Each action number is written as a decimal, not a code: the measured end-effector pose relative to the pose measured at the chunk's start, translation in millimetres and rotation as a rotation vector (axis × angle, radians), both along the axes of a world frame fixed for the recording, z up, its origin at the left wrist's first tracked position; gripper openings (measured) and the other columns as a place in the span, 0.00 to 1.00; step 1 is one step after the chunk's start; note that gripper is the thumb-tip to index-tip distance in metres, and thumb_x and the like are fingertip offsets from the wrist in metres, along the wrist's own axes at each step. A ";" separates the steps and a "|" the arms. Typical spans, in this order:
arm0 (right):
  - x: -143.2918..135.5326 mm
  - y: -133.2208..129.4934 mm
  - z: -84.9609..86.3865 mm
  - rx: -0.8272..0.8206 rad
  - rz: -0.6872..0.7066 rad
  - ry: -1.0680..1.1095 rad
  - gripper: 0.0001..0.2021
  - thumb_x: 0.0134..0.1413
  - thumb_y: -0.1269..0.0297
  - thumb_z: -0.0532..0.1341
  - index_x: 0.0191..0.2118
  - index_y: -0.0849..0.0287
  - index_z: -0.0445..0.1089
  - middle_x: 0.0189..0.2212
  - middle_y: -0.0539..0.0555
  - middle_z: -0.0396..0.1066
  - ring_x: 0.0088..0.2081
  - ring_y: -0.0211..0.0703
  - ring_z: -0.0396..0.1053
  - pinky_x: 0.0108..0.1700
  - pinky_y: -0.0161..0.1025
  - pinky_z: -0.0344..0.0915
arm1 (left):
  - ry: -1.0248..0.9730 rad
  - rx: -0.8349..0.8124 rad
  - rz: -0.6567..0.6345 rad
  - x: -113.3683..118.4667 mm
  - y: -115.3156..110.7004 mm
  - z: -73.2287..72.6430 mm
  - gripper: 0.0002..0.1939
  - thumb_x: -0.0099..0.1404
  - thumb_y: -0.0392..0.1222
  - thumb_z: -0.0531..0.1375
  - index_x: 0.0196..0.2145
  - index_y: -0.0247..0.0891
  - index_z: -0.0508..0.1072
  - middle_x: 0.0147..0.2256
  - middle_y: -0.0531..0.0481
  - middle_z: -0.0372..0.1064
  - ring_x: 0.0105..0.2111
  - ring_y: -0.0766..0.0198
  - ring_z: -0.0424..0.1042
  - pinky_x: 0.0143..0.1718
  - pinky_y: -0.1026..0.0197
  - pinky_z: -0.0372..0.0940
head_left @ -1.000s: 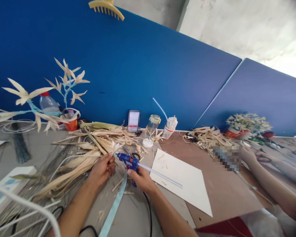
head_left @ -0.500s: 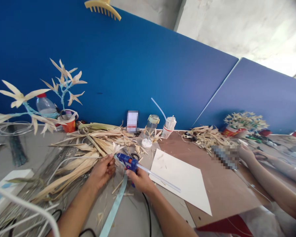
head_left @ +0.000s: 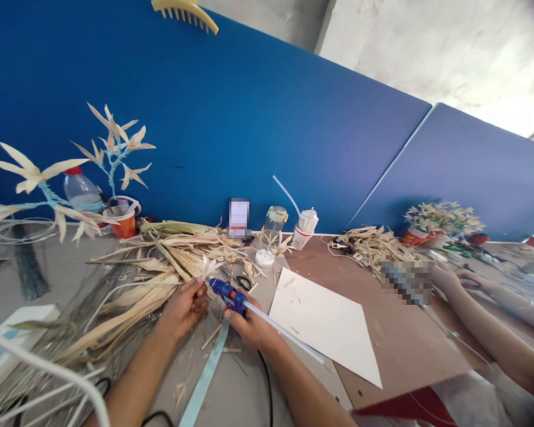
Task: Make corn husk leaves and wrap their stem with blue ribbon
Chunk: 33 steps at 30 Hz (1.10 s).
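Observation:
My right hand (head_left: 248, 323) is wrapped round a blue glue gun (head_left: 226, 295) with a long clear glue stick (head_left: 289, 337) sticking out of its back. My left hand (head_left: 189, 308) is closed, pinching a small pale husk flower (head_left: 207, 268) by its base. The gun's nozzle points at that base, close to my left fingertips; whether it touches I cannot tell. A light blue ribbon (head_left: 207, 379) runs from beneath the gun toward the near table edge. Dried corn husks (head_left: 133, 314) lie beside and behind my left hand.
Black scissors (head_left: 244, 282) lie behind the gun. A white sheet (head_left: 324, 326) rests to the right, with a clear jar (head_left: 276, 219) and a cup (head_left: 302, 234) behind it. Husk flower branches (head_left: 113, 148) stand at left. At far right a co-worker's hands (head_left: 447, 279) are at work. A black cord (head_left: 267, 385) trails below.
The glue gun has tilted and rolled slightly in my right hand, its glue stick swinging a little lower. My left hand keeps its place with the husk flower.

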State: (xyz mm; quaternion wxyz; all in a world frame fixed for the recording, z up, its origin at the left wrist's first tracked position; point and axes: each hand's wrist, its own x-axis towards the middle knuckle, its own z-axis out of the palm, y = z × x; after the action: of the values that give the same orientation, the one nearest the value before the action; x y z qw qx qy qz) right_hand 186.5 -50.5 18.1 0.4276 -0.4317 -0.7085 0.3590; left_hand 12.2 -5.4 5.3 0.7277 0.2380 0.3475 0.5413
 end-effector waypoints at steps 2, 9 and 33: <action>0.0 0.2 -0.6 0.005 -0.007 -0.012 0.03 0.51 0.65 0.59 0.31 0.57 0.68 0.29 0.50 0.66 0.31 0.41 0.62 0.35 0.37 0.60 | 0.004 0.001 0.002 0.4 -0.4 0.5 0.17 0.53 0.41 0.66 0.21 0.36 0.59 0.16 0.61 0.56 0.11 0.79 0.46 0.12 0.71 0.45; 0.4 3.1 -0.9 0.039 0.005 -0.018 0.02 0.51 0.65 0.58 0.31 0.57 0.66 0.28 0.50 0.64 0.31 0.41 0.62 0.34 0.37 0.60 | 0.019 -0.019 -0.012 0.5 -0.4 0.1 0.17 0.54 0.41 0.65 0.21 0.36 0.59 0.16 0.61 0.55 0.11 0.79 0.46 0.12 0.71 0.45; 0.8 3.5 -3.1 0.160 0.082 -0.076 0.06 0.51 0.62 0.56 0.27 0.57 0.61 0.27 0.52 0.60 0.29 0.41 0.60 0.33 0.38 0.60 | -0.056 0.003 -0.024 -2.2 -0.4 -0.7 0.17 0.54 0.40 0.66 0.21 0.35 0.60 0.17 0.60 0.57 0.11 0.80 0.47 0.13 0.71 0.46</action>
State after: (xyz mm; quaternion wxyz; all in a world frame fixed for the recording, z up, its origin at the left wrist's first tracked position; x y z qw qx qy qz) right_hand 187.3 -47.1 15.0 0.4187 -0.3802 -0.7675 0.3019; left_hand 10.0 -5.8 4.5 0.7431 0.2281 0.3234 0.5396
